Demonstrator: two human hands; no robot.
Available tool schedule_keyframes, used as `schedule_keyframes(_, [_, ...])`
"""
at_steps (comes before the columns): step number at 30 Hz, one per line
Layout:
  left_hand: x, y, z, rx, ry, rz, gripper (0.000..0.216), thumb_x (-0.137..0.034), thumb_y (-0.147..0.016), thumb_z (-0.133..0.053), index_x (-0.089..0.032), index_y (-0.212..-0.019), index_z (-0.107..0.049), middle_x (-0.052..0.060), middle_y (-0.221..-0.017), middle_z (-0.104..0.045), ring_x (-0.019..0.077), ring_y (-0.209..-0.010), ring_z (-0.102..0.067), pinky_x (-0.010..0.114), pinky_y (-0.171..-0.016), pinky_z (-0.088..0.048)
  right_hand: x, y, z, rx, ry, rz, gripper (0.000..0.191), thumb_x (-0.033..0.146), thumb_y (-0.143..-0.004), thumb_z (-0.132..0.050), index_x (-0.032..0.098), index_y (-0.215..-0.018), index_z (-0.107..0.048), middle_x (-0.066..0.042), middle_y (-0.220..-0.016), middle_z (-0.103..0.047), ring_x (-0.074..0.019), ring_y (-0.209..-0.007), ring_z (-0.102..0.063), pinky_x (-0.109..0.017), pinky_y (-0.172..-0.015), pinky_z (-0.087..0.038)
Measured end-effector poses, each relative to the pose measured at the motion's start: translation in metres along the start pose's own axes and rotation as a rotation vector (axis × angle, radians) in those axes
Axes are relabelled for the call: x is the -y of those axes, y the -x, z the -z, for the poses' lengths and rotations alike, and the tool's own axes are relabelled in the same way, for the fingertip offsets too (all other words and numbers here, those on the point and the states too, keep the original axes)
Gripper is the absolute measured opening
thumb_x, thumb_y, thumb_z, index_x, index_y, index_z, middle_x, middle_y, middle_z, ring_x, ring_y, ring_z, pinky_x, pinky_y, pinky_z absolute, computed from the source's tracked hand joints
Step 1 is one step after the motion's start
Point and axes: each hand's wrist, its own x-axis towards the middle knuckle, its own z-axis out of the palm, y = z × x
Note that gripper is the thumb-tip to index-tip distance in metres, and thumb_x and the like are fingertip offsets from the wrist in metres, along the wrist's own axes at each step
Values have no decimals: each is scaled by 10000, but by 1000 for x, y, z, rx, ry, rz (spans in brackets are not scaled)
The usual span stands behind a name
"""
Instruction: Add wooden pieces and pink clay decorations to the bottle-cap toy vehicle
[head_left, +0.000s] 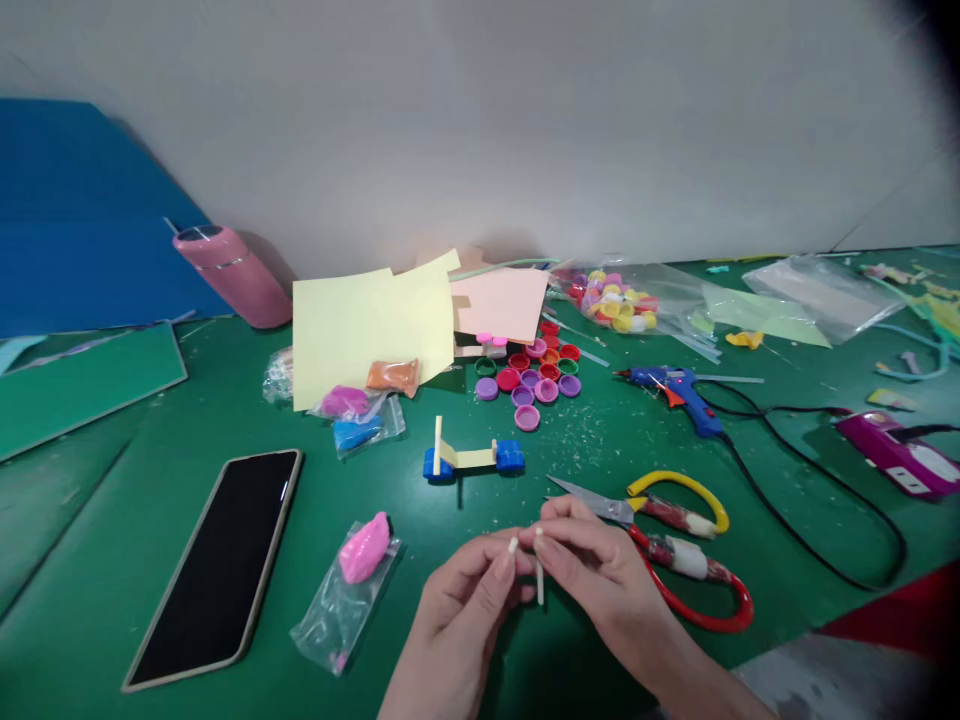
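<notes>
In front of me, low in the head view, my hands are close together. My left hand (465, 600) pinches a short white stick, and only its pale tip (513, 546) shows above the thumb. Between thumb and fingers of my right hand (600, 565) is a thin white stick (540, 586), pointing downward. Beyond them on the green table (420, 550) stands a small model (474, 459) with blue clay-like blocks at both ends and cream strips between. Scissors (600, 502) with yellow and red taped handles lie beside my right hand.
Left are a phone (217, 570), a bag with pink clay (365, 548) and a tilted pink bottle (234, 275). Plastic caps (527, 417), yellow paper (360, 330) and bagged caps (615, 305) lie toward the wall. A blue glue gun (675, 392) trails its cord near a purple power strip (896, 455).
</notes>
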Motion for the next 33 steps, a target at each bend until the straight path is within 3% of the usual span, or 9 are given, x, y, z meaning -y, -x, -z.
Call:
schedule_keyframes(4, [3,-2,-3,114,116,68,173,-302,-729,-628,-144,-668,-661,22,-639,-603,132,-656,-502,252,-672,-403,-3,2,-3,21,22,-3,214,274,-839,-498,199,-733,-669,-24,-804,-478,-152,-857,-494,-233,-741,-432])
schedule_keyframes(8, [4,-1,-8,108,139,101,156,-265,-744,-616,-131,-677,-661,18,-592,-582,121,-615,-491,236,-629,-385,-4,6,4,9,136,29,208,266,-866,-448,238,-916,-648,-34,-925,-505,-155,-923,-510,-259,-807,-426])
schedule_keyframes(13, [6,-3,-8,58,196,142,176,-224,-793,-553,-104,-710,-651,53,-714,-605,90,-576,-461,219,-585,-365,-23,17,55,-184,537,103,194,206,-823,-460,232,-998,-541,-53,-1018,-526,-196,-961,-520,-337,-844,-422])
schedule_keyframes(15, [8,-5,-5,68,273,139,168,-204,-801,-538,-111,-692,-627,52,-719,-603,78,-544,-430,216,-554,-355,-35,26,81,-227,686,50,296,186,-784,-472,223,-1077,-471,-74,-1109,-490,-222,-1001,-515,-372,-856,-432])
schedule_keyframes(19, [13,-10,-2,99,404,171,174,-185,-815,-508,-124,-670,-583,29,-667,-567,58,-483,-360,200,-488,-314,-49,40,113,-105,954,-41,500,185,-719,-493,192,-1199,-355,-113,-1231,-416,-277,-1117,-446,-457,-936,-377])
schedule_keyframes(22, [12,-11,-4,87,439,184,197,-181,-832,-475,-126,-664,-563,22,-653,-545,51,-465,-339,194,-468,-287,-48,40,116,-17,1081,-23,574,167,-669,-505,169,-1217,-335,-123,-1235,-414,-285,-1165,-384,-463,-967,-342])
schedule_keyframes(25, [8,-9,-6,53,443,185,231,-182,-851,-437,-127,-656,-549,14,-633,-526,46,-449,-309,190,-456,-264,-44,33,115,34,1123,-32,536,178,-649,-511,156,-1168,-378,-124,-1179,-453,-277,-1104,-434,-435,-926,-386])
schedule_keyframes(29, [5,-8,-7,28,441,177,245,-182,-857,-422,-129,-649,-540,9,-611,-517,48,-446,-299,191,-455,-257,-41,29,115,31,1136,-57,455,194,-651,-507,168,-1096,-420,-105,-1060,-522,-262,-995,-505,-415,-857,-430])
schedule_keyframes(33, [5,-9,-5,30,431,150,239,-190,-850,-439,-130,-644,-543,11,-611,-522,53,-453,-306,194,-461,-267,-39,32,114,7,1128,-67,451,195,-647,-506,183,-1086,-402,-100,-1075,-511,-252,-967,-529,-396,-823,-451])
